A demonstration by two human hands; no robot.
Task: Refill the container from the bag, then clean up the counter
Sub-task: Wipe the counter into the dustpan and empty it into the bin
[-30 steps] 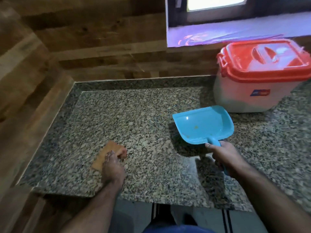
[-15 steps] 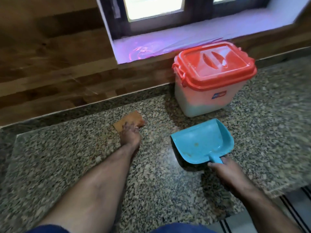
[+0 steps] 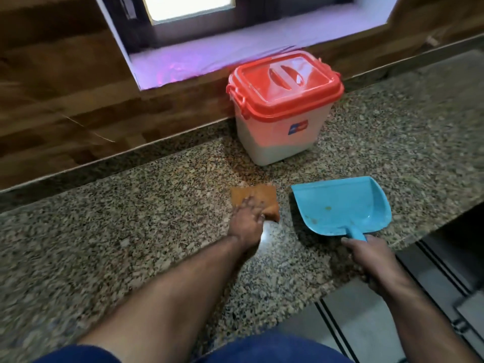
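Observation:
A white container [image 3: 280,134] with a closed red lid stands at the back of the granite counter [image 3: 131,231], against the wooden wall. My left hand [image 3: 247,218] presses flat on an orange cloth [image 3: 262,197] lying on the counter in front of the container. Just right of the cloth lies a blue dustpan [image 3: 337,205], its mouth facing the cloth, with a few small crumbs inside. My right hand [image 3: 372,258] grips the dustpan's handle near the counter's front edge. No bag is in view.
A window recess [image 3: 209,56] with a pale sill opens in the wooden wall [image 3: 65,100] behind the container. The counter's front edge runs at lower right, with tiled floor [image 3: 366,323] below it.
My left hand has drawn the cloth from the counter's back edge toward me and rightward, close to the dustpan's mouth. The dustpan has stayed in my right hand. The view has shifted right.

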